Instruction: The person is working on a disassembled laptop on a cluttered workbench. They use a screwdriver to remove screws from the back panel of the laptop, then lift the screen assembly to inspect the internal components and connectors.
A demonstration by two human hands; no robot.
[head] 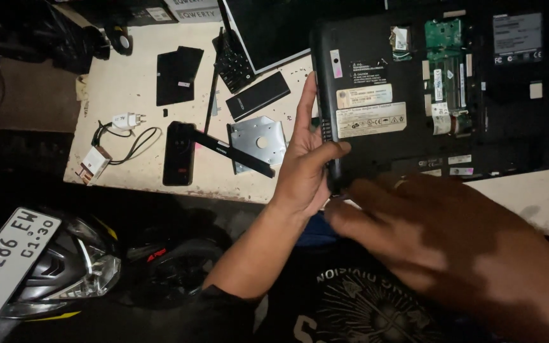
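1. Head view, where the thing lies: an upturned black laptop (440, 95) rests on the pale tabletop (128, 82), underside up, with its memory bay uncovered and a green circuit board (443, 33) showing. It sits up and to the right of the person, filling the upper right of the picture.
2. Head view, the hands: the left hand (306, 159) is clasped on the laptop's left short edge, fingers standing up along the side and the thumb pressed on the underside. The right hand (440, 235) is blurred and dark, just below the near long edge; I cannot tell whether it grips anything or touches the case.
3. Head view, nearness: the left hand is on the laptop; the right is close beside it.
4. Head view, axis: the laptop's long axis runs left to right, tilted slightly, with the left short edge toward the left hand.
5. Head view, alongside: a silver drive caddy (258, 141) and a black cover panel (257, 95) lie just left of that hand.
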